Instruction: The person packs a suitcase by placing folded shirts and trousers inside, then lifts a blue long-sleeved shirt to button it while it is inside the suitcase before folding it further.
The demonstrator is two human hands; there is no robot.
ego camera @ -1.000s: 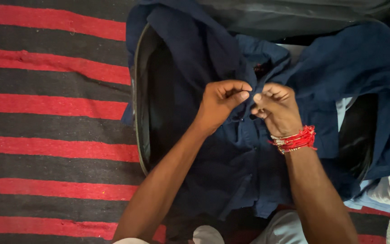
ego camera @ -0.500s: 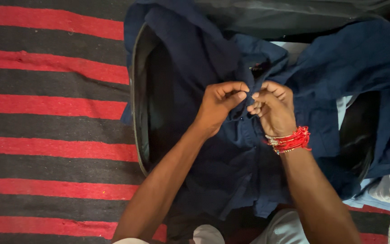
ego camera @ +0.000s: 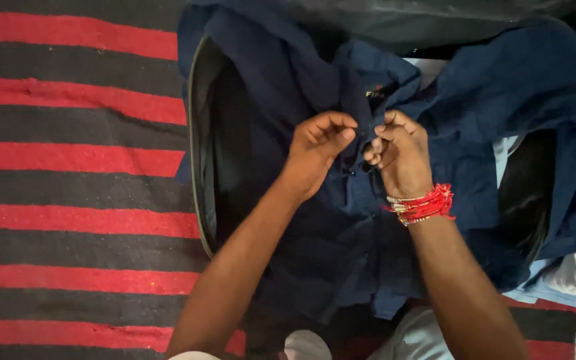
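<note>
A dark blue shirt (ego camera: pixel 501 93) lies spread over an open black suitcase (ego camera: pixel 203 153). My left hand (ego camera: pixel 315 153) pinches the left side of the shirt's front placket between thumb and forefinger. My right hand (ego camera: pixel 401 157), with red thread bracelets (ego camera: pixel 425 205) on its wrist, pinches the right side of the placket just across from it. Both hands meet a little below the collar (ego camera: pixel 375 83). Small buttons show on the placket under my hands.
A red and black striped blanket (ego camera: pixel 75 167) covers the floor at left. Pale blue and white clothes (ego camera: pixel 568 280) lie under the shirt at lower right. My knees in light trousers (ego camera: pixel 308 347) show at the bottom edge.
Both hands have shifted slightly upward along the placket toward the collar. The fingers of my left hand have loosened and spread a little.
</note>
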